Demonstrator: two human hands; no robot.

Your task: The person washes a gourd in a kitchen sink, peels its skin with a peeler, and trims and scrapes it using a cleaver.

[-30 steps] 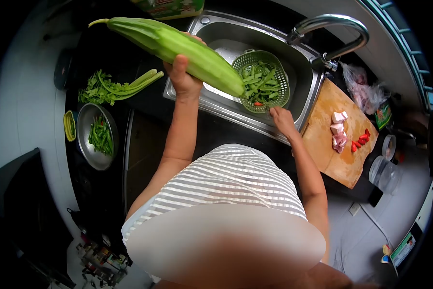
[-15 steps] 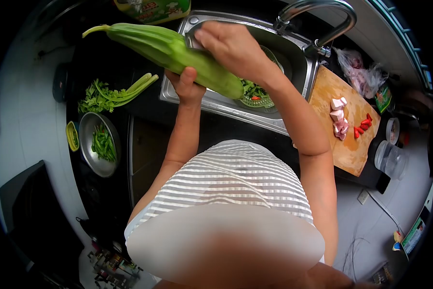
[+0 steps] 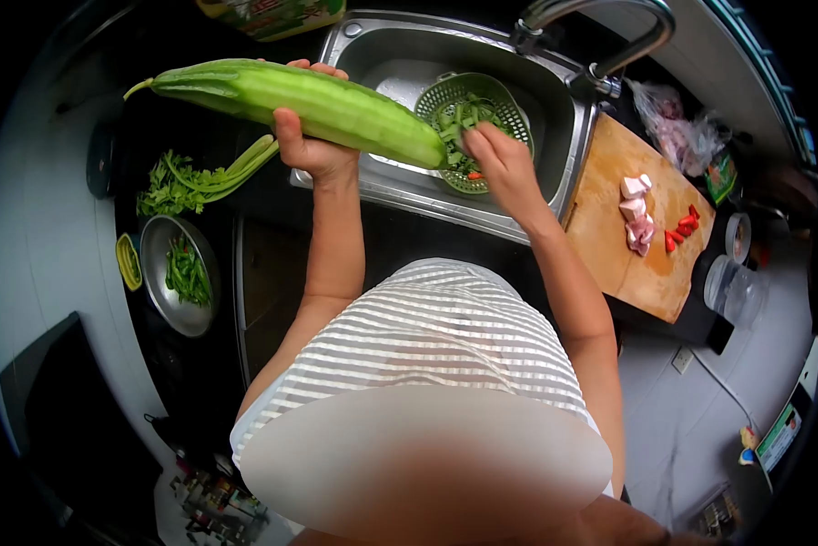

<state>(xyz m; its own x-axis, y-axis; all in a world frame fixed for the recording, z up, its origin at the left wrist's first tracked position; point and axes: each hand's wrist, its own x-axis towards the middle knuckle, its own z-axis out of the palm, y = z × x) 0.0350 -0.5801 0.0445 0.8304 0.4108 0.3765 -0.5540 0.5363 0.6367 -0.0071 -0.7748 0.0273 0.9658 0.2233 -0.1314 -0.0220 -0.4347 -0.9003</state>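
My left hand (image 3: 318, 146) is wrapped round a long green luffa gourd (image 3: 373, 114), which tilts over the sink with its stem end to the left. Paler strips of flesh show along its side where the skin is off. At the gourd's right end, my right hand (image 3: 509, 168) is closed on a peeler (image 3: 462, 144), blurred and mostly hidden by the fingers. Below that end, a green colander (image 3: 521, 127) in the sink holds green peelings and a few red bits.
The steel sink (image 3: 555, 159) has a curved faucet (image 3: 646, 41) behind it. Right of it, a cutting board (image 3: 609, 264) carries meat chunks (image 3: 636, 214) and red pepper pieces (image 3: 680, 232). At left lie celery (image 3: 204, 177) and a metal bowl (image 3: 177, 314) of cut green vegetables.
My right hand has moved right and down along the gourd to its far end. The gourd has turned, showing a paler peeled side, and my left hand has shifted left.
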